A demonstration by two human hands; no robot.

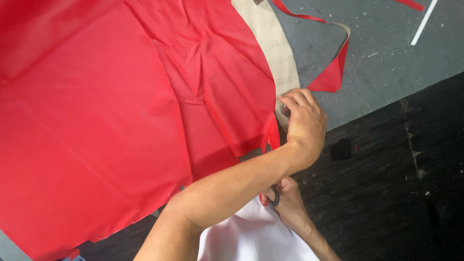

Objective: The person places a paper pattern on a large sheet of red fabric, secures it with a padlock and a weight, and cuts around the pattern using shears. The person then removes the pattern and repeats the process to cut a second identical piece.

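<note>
Head view: a large sheet of red fabric (111,111) covers most of a grey table (386,63), its upper and left parts cut off by the frame, with a beige paper pattern (275,43) along its right edge. The left hand (302,121), arm crossed over, presses curled fingers on that edge at the table's rim. The right hand (290,200), largely hidden beneath the left forearm, grasps dark scissor handles (275,197); the blades are out of sight.
</note>
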